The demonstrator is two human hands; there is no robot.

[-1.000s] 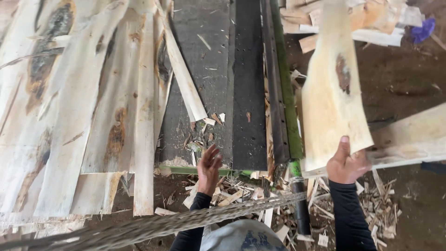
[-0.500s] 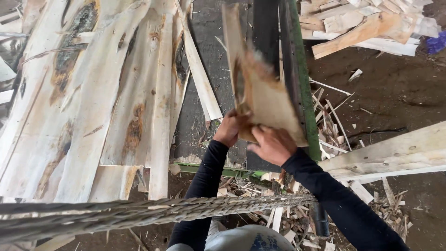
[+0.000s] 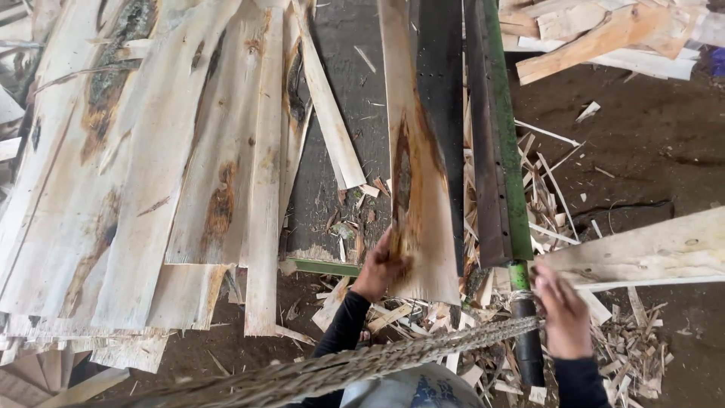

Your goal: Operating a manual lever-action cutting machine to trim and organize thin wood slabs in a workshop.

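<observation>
With my left hand [image 3: 381,266] pinching the plank's [image 3: 418,189] near edge and my right hand [image 3: 563,313] spread free, I keep the plank flat against the green rail [image 3: 507,151].

Head camera, single view: looks steeply down from above the person, close over the counter [image 3: 355,91], wood slabs [image 3: 151,189] and littered floor [image 3: 642,151].

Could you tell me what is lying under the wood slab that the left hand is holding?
Under the wood slab held by the left hand lies the dark table surface, with the black strip along its right edge. Wood scraps show beside it; anything directly beneath is covered.
</observation>
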